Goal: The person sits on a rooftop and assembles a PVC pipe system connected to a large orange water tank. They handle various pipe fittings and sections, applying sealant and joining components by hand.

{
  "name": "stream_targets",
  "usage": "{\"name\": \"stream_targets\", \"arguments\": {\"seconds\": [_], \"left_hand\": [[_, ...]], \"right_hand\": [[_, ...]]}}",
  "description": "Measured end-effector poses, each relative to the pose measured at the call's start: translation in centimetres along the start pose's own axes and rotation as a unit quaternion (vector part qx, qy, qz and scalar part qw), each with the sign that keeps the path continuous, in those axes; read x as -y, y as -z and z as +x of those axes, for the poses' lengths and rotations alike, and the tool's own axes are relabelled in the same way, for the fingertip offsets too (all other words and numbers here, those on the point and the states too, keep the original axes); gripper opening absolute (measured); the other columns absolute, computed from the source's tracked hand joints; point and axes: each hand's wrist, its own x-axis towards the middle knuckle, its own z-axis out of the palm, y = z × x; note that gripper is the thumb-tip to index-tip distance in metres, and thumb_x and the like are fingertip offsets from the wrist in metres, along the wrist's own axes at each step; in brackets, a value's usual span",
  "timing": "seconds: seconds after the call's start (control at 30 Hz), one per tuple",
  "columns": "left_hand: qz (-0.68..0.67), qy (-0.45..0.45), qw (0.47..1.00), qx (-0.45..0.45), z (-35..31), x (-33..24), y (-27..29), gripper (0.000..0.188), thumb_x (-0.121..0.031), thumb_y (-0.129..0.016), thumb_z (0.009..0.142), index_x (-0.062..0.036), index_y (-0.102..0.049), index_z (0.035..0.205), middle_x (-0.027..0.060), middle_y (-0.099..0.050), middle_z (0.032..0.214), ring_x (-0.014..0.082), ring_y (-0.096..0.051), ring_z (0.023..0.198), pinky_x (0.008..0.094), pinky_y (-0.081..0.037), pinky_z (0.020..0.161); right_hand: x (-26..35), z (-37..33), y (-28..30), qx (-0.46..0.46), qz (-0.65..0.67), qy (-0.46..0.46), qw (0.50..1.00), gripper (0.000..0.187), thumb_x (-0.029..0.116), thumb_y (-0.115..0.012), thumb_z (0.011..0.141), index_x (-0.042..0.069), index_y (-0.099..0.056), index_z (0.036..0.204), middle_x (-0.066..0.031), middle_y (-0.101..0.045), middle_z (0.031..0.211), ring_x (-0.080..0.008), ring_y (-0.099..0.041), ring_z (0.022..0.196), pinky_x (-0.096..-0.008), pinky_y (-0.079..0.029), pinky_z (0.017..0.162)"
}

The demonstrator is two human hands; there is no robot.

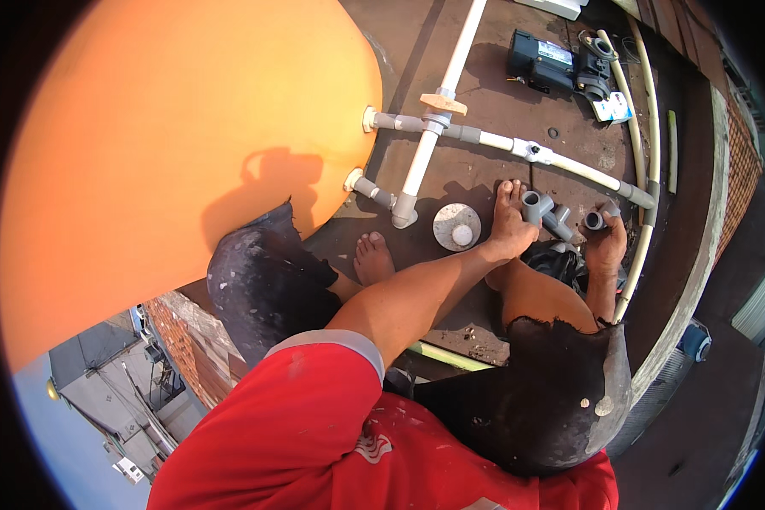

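My left hand (513,235) is closed around a grey plastic pipe fitting (531,206) with one open end facing up. Beside it are more grey fittings (558,223); whether they touch my hand or join the held piece, I cannot tell. My right hand (606,246) grips a short grey pipe elbow (594,221), its round mouth turned toward me. Both hands are low between my knees, over my bare foot and a black plastic bag (556,260). A round pale dish (456,227) with a white lump in it sits left of my left hand.
A large orange tank (187,102) fills the left side. From it run white and grey pipes (497,142) with a valve handle (444,104). A dark pump (542,61) lies at the far right, near loose long pipes (642,102). A roof edge (697,212) borders the right.
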Motion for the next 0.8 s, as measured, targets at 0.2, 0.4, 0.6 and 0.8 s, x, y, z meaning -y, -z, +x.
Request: {"name": "stream_targets", "arguments": {"seconds": [0.2,0.4,0.6,0.8], "left_hand": [[0.155,-0.012,0.974,0.166,-3.5,-5.8,3.6,0.077,-0.019,-0.065,0.088,0.0046,-0.042,0.157,0.0251,-0.025,0.175,0.0314,-0.015,0.165,0.0448,0.002,0.134],[-0.142,0.127,0.959,0.21,-5.7,-23.1,14.1,0.037,0.001,-0.069,0.075,0.0044,-0.063,0.112,0.0146,-0.053,0.106,0.0244,-0.049,0.095,0.0369,-0.038,0.084],[-0.18,0.016,0.971,0.153,4.1,-32.6,27.9,0.022,-0.005,-0.08,0.085,0.0039,-0.068,0.101,0.0115,-0.072,0.089,0.0179,-0.074,0.079,0.0315,-0.062,0.08],[-0.168,-0.049,0.985,-0.009,9.3,-29.3,35.2,0.033,-0.009,-0.086,0.087,0.0055,-0.066,0.109,0.0097,-0.069,0.094,0.0178,-0.071,0.082,0.0309,-0.064,0.076]], "right_hand": [[15.3,-7.2,-3.4,0.115,-0.04,0.084,0.989,0.032,0.032,-0.062,0.108,0.003,-0.065,0.119,-0.0056,-0.068,0.099,-0.0152,-0.063,0.081,-0.0289,-0.051,0.064],[29.3,-21.6,-16.6,0.095,-0.435,0.307,0.841,0.014,0.015,-0.076,0.099,0.008,-0.065,0.101,-0.0003,-0.061,0.09,-0.0086,-0.058,0.077,-0.0238,-0.045,0.063],[31.3,-30.1,-25.7,0.257,-0.69,0.362,0.572,0.03,0.004,-0.083,0.076,0.003,-0.057,0.091,-0.0092,-0.057,0.084,-0.0259,-0.057,0.071,-0.0373,-0.045,0.065],[20.3,-29.1,-27.6,0.426,-0.723,0.271,0.471,0.02,0.001,-0.077,0.079,0.005,-0.068,0.096,-0.0143,-0.069,0.094,-0.0385,-0.074,0.093,-0.049,-0.059,0.079]]}}
